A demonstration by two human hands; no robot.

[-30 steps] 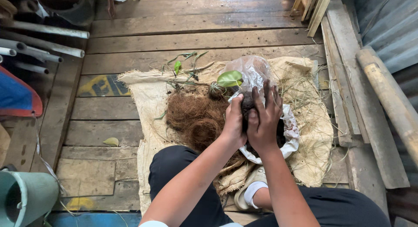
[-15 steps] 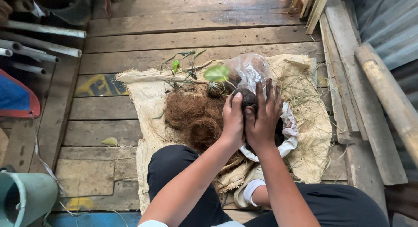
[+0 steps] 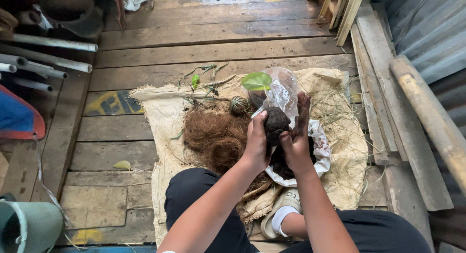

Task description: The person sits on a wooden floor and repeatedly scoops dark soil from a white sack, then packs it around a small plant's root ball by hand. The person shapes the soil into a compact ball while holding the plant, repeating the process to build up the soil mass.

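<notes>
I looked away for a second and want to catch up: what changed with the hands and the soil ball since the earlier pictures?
The left hand and right hand have opened a little around the soil ball, so more of it shows; the right fingers now stretch upward. The seedling's leaf stands clearer above. The coir pile, plastic bag and burlap sack stayed put.

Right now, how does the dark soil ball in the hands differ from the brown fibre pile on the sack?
The soil ball is near black, compact and rounded; the fibre pile is reddish brown, loose and stringy. The soil ball is held up between the left hand and right hand, with a green leaf above it; the fibre pile lies untouched on the burlap sack.
</notes>
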